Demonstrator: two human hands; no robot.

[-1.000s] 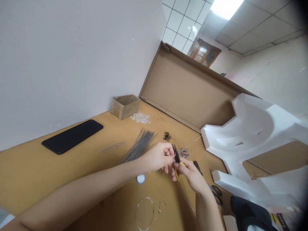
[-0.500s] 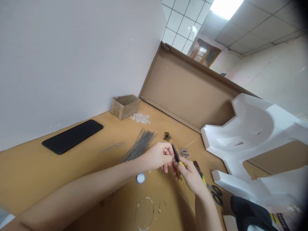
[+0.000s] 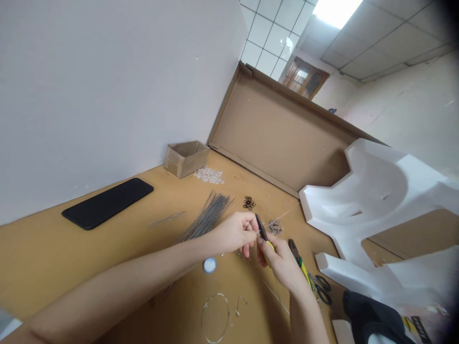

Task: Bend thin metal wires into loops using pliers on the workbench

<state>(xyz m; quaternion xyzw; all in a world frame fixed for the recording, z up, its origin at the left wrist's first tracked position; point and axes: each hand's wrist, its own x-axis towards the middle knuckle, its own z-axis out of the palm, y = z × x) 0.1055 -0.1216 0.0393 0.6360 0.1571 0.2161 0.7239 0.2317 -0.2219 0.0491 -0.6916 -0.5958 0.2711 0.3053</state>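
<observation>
My right hand [image 3: 278, 258] is closed round the yellow handles of a pair of pliers [image 3: 261, 227], whose dark jaws point up and away from me. My left hand [image 3: 242, 232] meets it at the jaws, thumb and fingertips pinched on a thin metal wire [image 3: 258, 232]. Most of that wire is hidden by the fingers. Behind the left wrist lies a bundle of straight grey wires [image 3: 210, 215]. Just beyond the pliers is a small heap of bent wire pieces [image 3: 275, 226]. A wire loop [image 3: 228, 313] and a short hooked wire [image 3: 237, 306] lie nearer me.
Black rings [image 3: 248, 203], clear small pieces [image 3: 210, 175] and a small cardboard box [image 3: 186, 159] stand farther back. Left is a black flat pad [image 3: 109, 203]. Scissors [image 3: 323, 289], other pliers [image 3: 294, 251] and white foam [image 3: 322, 205] bound the right; a round blue-rimmed lid [image 3: 210, 265] lies centrally.
Both hands stay together at the plier jaws. The right hand and pliers have turned only very slightly; the table items are unchanged.
</observation>
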